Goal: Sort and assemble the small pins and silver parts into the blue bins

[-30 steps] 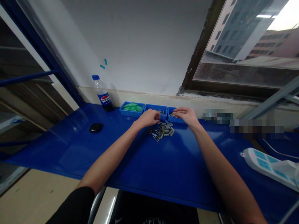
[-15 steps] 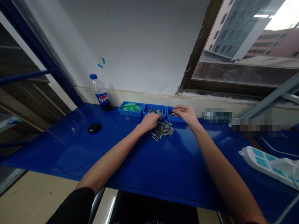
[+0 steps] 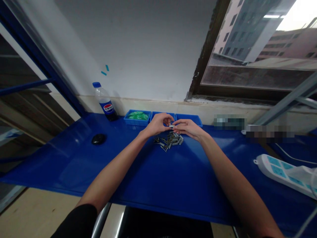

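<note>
My left hand (image 3: 160, 123) and my right hand (image 3: 187, 128) meet above a pile of small parts. Between their fingertips is a small pale cylindrical piece (image 3: 171, 126), pinched from both sides. Just below lies the pile of grey cylinders and thin metal screws or pins (image 3: 170, 140) on the blue table (image 3: 158, 178). Behind the hands stand three blue bins in a row: the left bin (image 3: 136, 123) holds green material, while the middle bin (image 3: 153, 114) and the right bin (image 3: 197, 121) are partly covered by my hands.
A cola bottle (image 3: 107, 105) stands at the back left, with a black computer mouse (image 3: 98, 138) in front of it. On the right lies a white power strip (image 3: 284, 173) with a cable. Blurred items sit along the wall at the back right.
My right hand has come left from the right bin, and my left hand has risen off the pile. The pale piece now shows between their fingertips.
</note>
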`<state>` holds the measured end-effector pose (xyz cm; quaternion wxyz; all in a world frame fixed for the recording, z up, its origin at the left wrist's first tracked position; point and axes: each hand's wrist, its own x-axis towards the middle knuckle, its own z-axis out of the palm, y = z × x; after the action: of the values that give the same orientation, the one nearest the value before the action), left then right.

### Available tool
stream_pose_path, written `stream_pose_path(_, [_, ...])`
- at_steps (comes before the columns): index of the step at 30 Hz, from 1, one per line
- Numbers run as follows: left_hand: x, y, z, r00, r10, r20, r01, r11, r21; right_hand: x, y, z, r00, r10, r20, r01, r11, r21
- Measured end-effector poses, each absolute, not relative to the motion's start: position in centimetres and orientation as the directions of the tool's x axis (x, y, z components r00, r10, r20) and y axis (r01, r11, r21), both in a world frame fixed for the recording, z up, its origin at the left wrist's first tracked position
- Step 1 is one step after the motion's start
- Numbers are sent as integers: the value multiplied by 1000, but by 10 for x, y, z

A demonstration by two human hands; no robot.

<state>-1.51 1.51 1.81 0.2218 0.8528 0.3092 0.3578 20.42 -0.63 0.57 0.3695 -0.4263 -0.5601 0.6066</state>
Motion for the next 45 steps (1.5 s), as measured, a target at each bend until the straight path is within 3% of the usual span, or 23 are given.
stream_pose_path(4, [-17, 15, 23, 592, 690, 416, 443, -710, 548, 201, -4, 3, -325, 943, -69, 41, -58, -997])
stream_pose_path(9, [-30, 16, 30, 640, 747, 181, 642, -650, 407, 198, 0, -1, -250, 968, -14, 194, 36, -980])
stream_pose_path(13, [-42, 17, 31, 637, 770, -48, 744, -597, 301, 195, 0, -1, -180, 982, 65, 117, 87, -989])
stream_pose_path(17, [-46, 17, 28, 606, 782, -148, 786, -560, 260, 195, -1, 2, -157, 981, 113, 18, 118, -993])
stream_pose_path(24, [-39, 10, 31, 566, 754, -333, 823, -536, 186, 198, 2, -1, -139, 986, 90, 56, 99, -994])
stream_pose_path(35, [-36, 21, 15, 642, 730, -235, 766, -598, 235, 196, 2, -2, -168, 985, 31, 84, 46, -995])
stream_pose_path(45, [-32, 16, 29, 705, 703, 94, 608, -666, 432, 197, 0, 1, -221, 974, -45, 192, -1, -981])
